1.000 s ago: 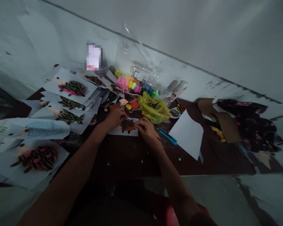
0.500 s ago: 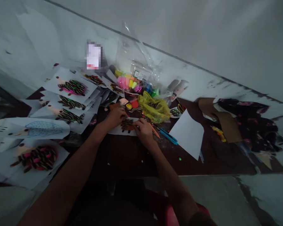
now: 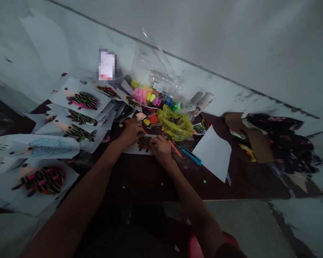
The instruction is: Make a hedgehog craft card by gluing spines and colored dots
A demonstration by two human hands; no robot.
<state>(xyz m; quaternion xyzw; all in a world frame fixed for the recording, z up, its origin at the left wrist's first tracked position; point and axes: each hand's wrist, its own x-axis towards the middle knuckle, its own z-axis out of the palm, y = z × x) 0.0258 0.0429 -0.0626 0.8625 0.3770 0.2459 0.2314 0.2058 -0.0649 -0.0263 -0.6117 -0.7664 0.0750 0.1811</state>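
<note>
A small white sheet (image 3: 133, 149) lies on the dark table (image 3: 145, 175), bearing a brown hedgehog figure (image 3: 143, 142) covered with dark striped pieces. My left hand (image 3: 133, 133) rests at the upper left of the figure, fingers bent together; whatever they pinch is too small to make out. At the figure's right side is my right hand (image 3: 160, 148), its thumb and forefinger drawn together on the edge, anything between them hidden. Just behind, a yellow plastic bag (image 3: 177, 125) holds more dark striped pieces. Orange (image 3: 174, 148) and blue tools (image 3: 191, 156) lie to the right.
Stacked sheets with hedgehog figures (image 3: 83, 100) cover the left side. Behind stands a clear bag of coloured clay (image 3: 153, 95) near the wall. A blank white sheet (image 3: 214, 154), brown cardboard (image 3: 260, 143) and dark flowered cloth (image 3: 288, 147) lie to the right.
My right hand has shifted slightly left, closer over the hedgehog figure's right side. My left hand stays almost where it was.
</note>
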